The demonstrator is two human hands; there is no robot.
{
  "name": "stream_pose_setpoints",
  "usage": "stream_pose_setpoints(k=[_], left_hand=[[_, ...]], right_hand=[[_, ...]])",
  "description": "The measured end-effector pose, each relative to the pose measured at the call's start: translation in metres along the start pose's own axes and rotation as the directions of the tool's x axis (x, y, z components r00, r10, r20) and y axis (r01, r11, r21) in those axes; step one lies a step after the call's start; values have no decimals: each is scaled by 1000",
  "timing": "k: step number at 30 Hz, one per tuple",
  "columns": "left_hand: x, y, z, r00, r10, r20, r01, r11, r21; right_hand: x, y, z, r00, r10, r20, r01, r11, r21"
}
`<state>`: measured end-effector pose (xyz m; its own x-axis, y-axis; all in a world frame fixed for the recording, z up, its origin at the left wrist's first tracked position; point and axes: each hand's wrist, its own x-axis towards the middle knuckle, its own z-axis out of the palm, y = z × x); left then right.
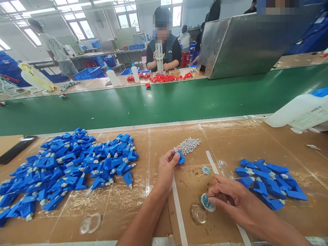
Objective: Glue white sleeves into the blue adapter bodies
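Note:
In my left hand point(167, 167), closed near the middle of the bench, is a blue plastic part point(180, 158) with a pale tip pointing up. My right hand point(227, 198) pinches a thin stick point(207, 203), mostly hidden by the fingers. The stick's lower end is in a small round cup point(211, 207) of bluish substance. Touching or close beside that cup is a clear round lid or dish point(198, 213). A second small blue-filled dish point(205, 170) has another thin stick by it. Just beyond my left hand lies a heap of small grey pieces point(190, 145).
A large pile of blue parts point(77, 164) covers the left; a smaller group point(269, 181) lies right. Clear plastic rings point(90, 223) sit front left. A white jug point(299, 111) lies back right. Beyond the green belt point(164, 102), a person point(164, 48) works behind red parts point(166, 78).

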<state>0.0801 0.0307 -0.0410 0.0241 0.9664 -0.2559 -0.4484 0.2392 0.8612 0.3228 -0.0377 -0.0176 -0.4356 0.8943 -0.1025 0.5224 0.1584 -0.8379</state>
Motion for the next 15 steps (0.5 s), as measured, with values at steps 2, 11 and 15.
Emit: stream_pose_setpoints(k=[2, 11, 15], left_hand=[[0, -1, 0, 1000, -15, 9, 15, 1000, -13], [-5, -10, 6, 978, -161, 130, 176, 978, -116], [-7, -13, 8, 959, -216, 184, 246, 956, -157]], right_hand=[[-3, -4, 2, 998, -66, 11, 67, 997, -49], [-5, -8, -13, 996, 51, 71, -58, 994, 91], [9, -3, -22, 991, 130, -21, -117, 942, 315]])
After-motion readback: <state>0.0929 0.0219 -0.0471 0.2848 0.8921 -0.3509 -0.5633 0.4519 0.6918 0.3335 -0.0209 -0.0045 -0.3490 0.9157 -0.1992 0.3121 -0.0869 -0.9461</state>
